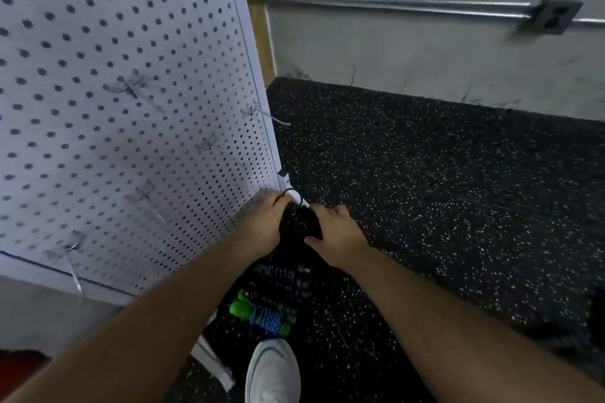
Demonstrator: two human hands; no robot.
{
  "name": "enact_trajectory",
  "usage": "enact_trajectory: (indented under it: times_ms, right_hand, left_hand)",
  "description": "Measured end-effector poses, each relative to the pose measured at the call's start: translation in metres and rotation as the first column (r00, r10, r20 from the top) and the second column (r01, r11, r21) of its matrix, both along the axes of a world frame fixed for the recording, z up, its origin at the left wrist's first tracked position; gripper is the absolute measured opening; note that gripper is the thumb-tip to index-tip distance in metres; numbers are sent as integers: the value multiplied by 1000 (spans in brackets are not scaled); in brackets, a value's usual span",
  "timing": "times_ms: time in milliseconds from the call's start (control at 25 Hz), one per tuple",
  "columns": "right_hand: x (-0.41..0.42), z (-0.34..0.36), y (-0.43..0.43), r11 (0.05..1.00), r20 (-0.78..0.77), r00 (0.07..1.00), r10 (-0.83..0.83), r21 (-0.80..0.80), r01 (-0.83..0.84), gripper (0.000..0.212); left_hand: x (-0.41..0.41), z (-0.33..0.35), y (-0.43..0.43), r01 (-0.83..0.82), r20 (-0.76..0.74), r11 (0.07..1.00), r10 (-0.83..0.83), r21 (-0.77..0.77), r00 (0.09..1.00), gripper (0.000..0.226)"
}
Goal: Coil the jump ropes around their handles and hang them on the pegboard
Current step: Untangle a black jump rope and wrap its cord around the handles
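Note:
Both hands hold a black coiled jump rope low beside the white pegboard. My left hand grips its left side, with a small black loop of rope sticking up past the fingers. My right hand grips the bundle from the right. On the floor below lie more coiled ropes: a dark one with black and white cord and one with green handles wrapped in blue cord. Several metal hooks stick out of the pegboard with nothing on them.
The floor is black speckled rubber. My white shoe stands right below the ropes. A grey wall behind carries a metal conduit and an outlet box. A wooden post backs the pegboard's right edge.

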State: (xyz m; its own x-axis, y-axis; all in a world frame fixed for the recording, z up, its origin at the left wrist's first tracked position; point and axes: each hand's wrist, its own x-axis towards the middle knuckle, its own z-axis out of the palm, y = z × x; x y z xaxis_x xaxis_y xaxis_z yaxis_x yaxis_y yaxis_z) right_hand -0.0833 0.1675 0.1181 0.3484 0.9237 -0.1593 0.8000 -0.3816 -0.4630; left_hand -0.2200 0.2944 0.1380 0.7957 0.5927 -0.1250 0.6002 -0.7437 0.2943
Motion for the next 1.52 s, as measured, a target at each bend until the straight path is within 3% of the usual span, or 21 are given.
enact_trajectory:
  times_ms: [200,360,520,640,920,1160,1400,1520]
  right_hand:
    - [-12,-45,22,998,-30,998,61,-17,-61,63]
    - [-23,-68,18,994,-25,993,113,11,-113,60]
    - [-27,-67,3,994,-14,994,106,26,-106,69]
    - [-42,-72,-17,995,50,994,94,26,-96,61]
    - [-47,-89,-37,995,39,997,70,-73,-67,64]
    - [-41,-64,-58,998,12,999,51,-36,-50,60]
    - [-11,-60,-114,998,51,998,-31,50,28,62]
    - [10,-70,-161,997,69,994,-83,5,82,60]
  left_hand:
    - [-8,-57,23,-137,-68,980,128,-144,989,71]
    - [-29,-78,6,-191,-67,945,179,-266,982,66]
    - [-38,-74,-15,-110,-231,993,96,-45,968,73]
    - [-41,-73,-39,25,-240,997,-5,78,971,80]
    - [-43,-99,-62,130,-335,986,-88,104,938,82]
    - [-23,-76,-79,136,-330,964,-55,227,942,75]
    - [23,-73,-123,332,-205,895,-279,298,938,68]
    - [51,-85,-157,450,-187,873,-418,188,889,73]
